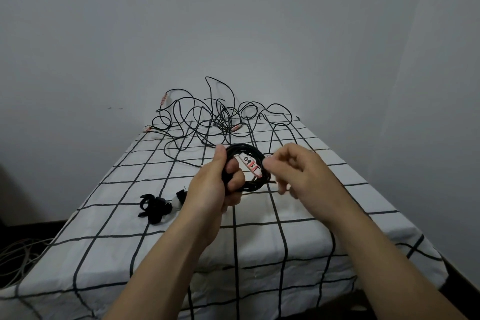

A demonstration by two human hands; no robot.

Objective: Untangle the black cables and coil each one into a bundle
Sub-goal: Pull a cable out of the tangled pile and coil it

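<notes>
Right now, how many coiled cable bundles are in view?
1: the coil, gripped in the left hand, right hand pinching its tagged end. Other cables lie tangled at the table's far edge.

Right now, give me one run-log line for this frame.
left hand holds coiled cable | right hand pinches its tagged end | tangled cables on far checked cloth | black straps near left wrist

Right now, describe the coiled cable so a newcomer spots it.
On the checked tablecloth, nearer than the loose tangle at the far end, the left hand grips the coiled cable; the right hand pinches its edge. Only it is a tight ring with a white tag.
</notes>
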